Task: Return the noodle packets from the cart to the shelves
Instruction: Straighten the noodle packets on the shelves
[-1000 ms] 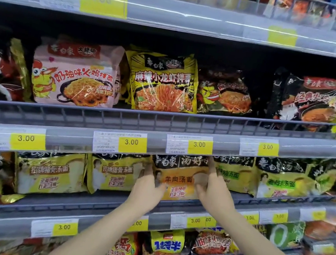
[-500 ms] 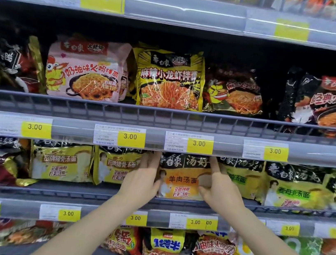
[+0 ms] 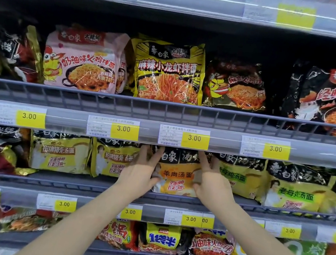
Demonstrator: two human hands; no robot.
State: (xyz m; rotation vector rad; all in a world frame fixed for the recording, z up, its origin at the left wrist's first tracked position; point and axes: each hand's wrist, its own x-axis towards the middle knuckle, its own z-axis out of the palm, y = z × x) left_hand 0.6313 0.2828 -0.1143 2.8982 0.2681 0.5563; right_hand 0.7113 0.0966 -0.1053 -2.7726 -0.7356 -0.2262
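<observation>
While my left hand (image 3: pixel 141 175) and right hand (image 3: pixel 213 184) clasp the orange noodle packet's (image 3: pixel 176 177) side edges below the 3.00 tag (image 3: pixel 194 138), it feels light, crinkly, crushable.

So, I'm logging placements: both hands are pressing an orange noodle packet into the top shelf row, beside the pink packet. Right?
Not quite. In the head view, the left hand and right hand hold the orange noodle packet on the middle shelf, between yellow packets, one row below the pink packet.
</observation>
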